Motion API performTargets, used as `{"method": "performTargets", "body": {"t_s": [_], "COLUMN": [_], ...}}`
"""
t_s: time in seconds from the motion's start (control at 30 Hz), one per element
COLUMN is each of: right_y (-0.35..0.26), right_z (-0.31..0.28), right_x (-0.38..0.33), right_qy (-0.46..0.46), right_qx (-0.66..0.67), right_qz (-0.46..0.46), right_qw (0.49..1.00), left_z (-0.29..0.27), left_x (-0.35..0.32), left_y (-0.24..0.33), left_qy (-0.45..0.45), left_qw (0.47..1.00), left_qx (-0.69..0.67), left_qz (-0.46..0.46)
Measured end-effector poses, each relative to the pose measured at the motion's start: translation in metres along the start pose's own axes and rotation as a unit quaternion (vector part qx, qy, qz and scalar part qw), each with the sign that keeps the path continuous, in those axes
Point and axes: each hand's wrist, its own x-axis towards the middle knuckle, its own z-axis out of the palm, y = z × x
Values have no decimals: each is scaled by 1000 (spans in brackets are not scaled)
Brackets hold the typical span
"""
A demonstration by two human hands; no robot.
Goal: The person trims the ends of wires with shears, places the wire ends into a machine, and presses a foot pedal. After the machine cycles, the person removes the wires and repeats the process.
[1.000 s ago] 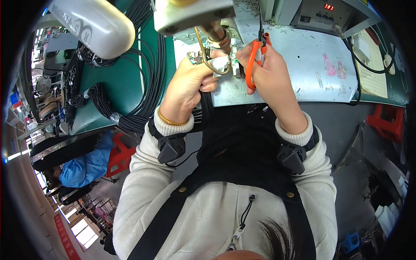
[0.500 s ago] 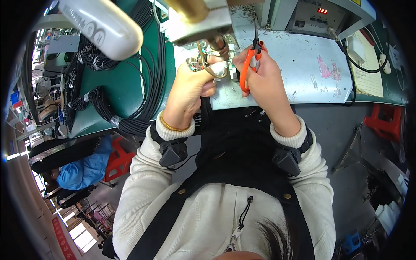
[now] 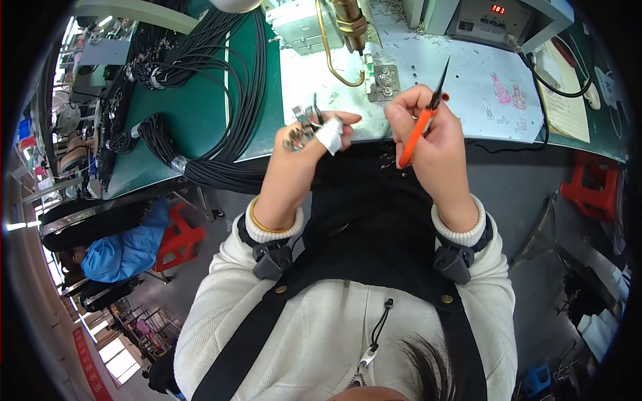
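Head view: left hand [image 3: 304, 150] pinches small metal connector pieces [image 3: 299, 127] above the bench edge [image 3: 267, 150], fingertip taped white; right hand [image 3: 428, 134] grips orange-handled pliers [image 3: 421, 123], tips up. Yellowish paper sheet [image 3: 565, 100] lies far right (pink stickers [image 3: 508, 93] beside it); red banner [image 3: 90, 364] lower left.
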Motion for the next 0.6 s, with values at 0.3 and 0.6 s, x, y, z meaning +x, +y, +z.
{"method": "performTargets", "body": {"t_s": [0.3, 0.6], "right_y": [-7, -2], "right_z": [4, -3], "right_x": [-11, -11], "right_qy": [-31, -124], "right_qx": [-226, -7], "right_qz": [-151, 21], "right_qw": [962, 992], "left_z": [10, -1], "left_x": [-25, -15], "left_y": [-3, -7], "left_qy": [-35, -19], "left_qw": [998, 993], "left_qx": [50, 43], "left_qz": [-25, 112]}}
